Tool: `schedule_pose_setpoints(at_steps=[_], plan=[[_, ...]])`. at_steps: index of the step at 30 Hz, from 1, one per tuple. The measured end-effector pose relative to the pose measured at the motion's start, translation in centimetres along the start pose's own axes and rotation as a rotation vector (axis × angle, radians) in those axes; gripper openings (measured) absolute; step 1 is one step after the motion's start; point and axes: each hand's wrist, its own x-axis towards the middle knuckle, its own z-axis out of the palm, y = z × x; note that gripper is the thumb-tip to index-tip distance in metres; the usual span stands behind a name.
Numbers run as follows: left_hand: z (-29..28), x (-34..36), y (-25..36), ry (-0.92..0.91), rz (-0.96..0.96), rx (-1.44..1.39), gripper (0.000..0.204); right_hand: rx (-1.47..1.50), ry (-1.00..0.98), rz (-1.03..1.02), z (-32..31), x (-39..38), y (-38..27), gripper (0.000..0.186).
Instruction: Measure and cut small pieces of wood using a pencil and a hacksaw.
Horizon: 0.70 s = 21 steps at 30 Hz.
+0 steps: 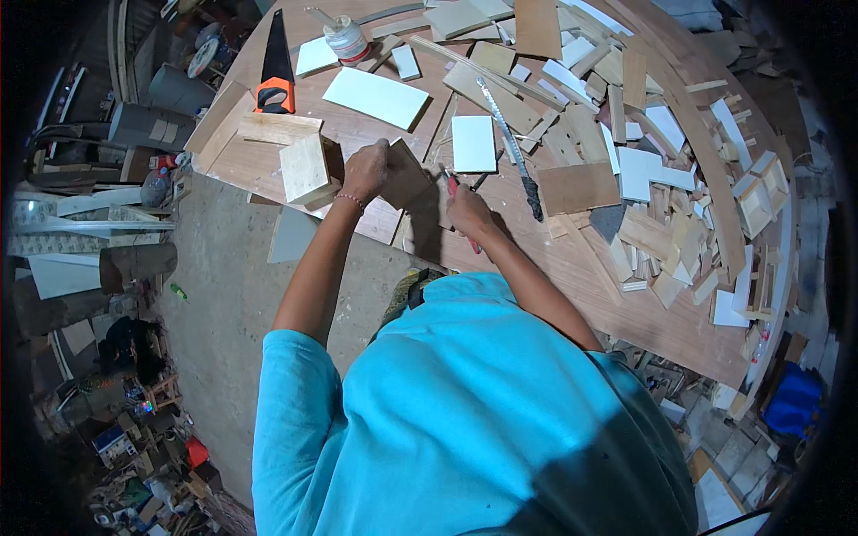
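Handsaw (pixel 276 68) lies toward eleven o'clock; the left hand (pixel 366 174) pinches a brown panel (pixel 408 176), the right hand (pixel 469 214) grips a red-handled tool (pixel 452 186), possibly pliers.

Shirt (pixel 438 384): bright turquoise, plain, a dark shadow over its lower right. Table (pixel 536 255): reddish-brown, streaked wood grain. Board (pixel 407 174) by the left hand (pixel 366 171): dull dark brown. Block (pixel 302 170): pale cream, faint grain, right face dark brown. Tool (pixel 453 187) in the right hand (pixel 468 213): red. Bracelet (pixel 350 198): reddish, beaded look. Saw (pixel 275 96): black blade, orange handle with black. Jar (pixel 346 40): clear to whitish, red band on its label. Panel (pixel 375 96): white, faint green tint. Strip (pixel 502 121): silvery, end wrapped black. Scraps (pixel 657 234): tan, cream, white mixed. Floor (pixel 223 313): grey, pale specks. Bag (pixel 794 399): strong blue.
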Motion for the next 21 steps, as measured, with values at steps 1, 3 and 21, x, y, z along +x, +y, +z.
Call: schedule_pose_setpoints(at_steps=[1, 3, 21], plan=[[0.2, 0.2, -0.4, 0.002, -0.012, -0.023, 0.022, -0.028, 0.087, -0.041, -0.1, -0.2, -0.3, 0.025], [0.5, 0.4, -1.5, 0.006, -0.028, -0.043, 0.024, -0.033, 0.125, -0.039, -0.2, -0.4, -0.9, 0.024], [-0.2, -2.9, 3.2, 0.054, 0.073, -0.01, 0.019, -0.219, 0.088, -0.165, -1.3, -2.9, -3.1, 0.022]])
